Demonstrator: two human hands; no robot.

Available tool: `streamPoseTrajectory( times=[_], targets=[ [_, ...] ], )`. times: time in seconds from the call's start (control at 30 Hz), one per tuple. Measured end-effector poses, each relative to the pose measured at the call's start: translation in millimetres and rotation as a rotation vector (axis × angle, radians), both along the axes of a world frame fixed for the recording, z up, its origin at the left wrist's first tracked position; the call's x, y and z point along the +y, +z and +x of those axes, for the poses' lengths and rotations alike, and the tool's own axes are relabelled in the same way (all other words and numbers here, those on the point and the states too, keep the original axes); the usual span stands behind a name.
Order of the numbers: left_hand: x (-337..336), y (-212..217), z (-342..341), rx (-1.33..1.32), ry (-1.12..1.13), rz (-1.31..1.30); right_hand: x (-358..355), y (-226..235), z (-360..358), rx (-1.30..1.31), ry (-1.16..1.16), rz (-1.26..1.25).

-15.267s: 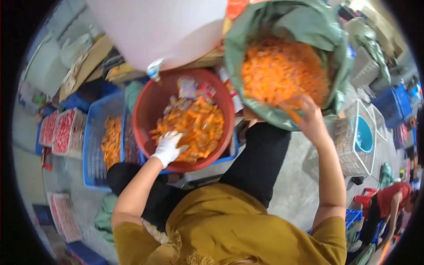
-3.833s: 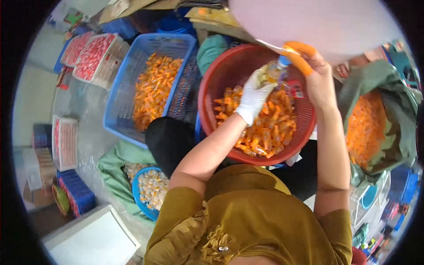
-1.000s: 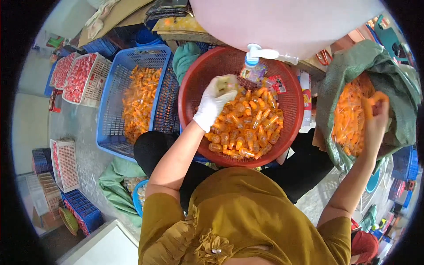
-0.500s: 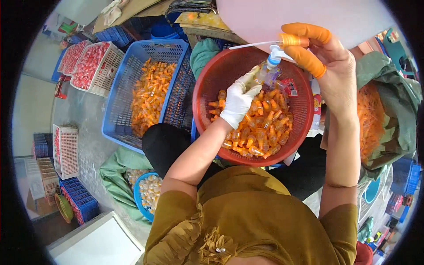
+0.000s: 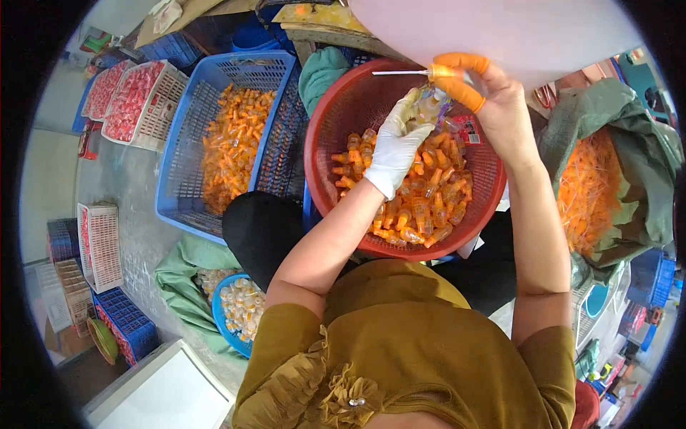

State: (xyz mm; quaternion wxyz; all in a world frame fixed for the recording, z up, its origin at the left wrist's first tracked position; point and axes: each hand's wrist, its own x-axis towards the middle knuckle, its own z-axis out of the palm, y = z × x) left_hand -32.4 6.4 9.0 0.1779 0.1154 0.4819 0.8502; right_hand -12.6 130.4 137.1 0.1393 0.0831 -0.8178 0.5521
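Up close, the right hand, orange covers on its thumb and finger, pinches an orange cap, thin white tube pointing left, and just below it the gloved left hand is curled around a clear little bottle! Underneath sits the red basket heaped with orange-capped bottles; farther out, a blue crate at left, a green sack at right, the pale tank beyond.
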Motion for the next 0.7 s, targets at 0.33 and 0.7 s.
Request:
streamPoseTrajectory(
  times=[0.33, 0.7],
  targets=[
    [2.6, -1.0, -2.9, 0.087, -0.009, -0.04, 8.2, -11.8, -3.4, -0.085, 0.126, -0.503],
    [3.3, -0.3, -1.6, 0.038, 0.012, -0.096, 6.6, -4.6, 2.8, 0.018, 0.092, -0.386]
  ],
)
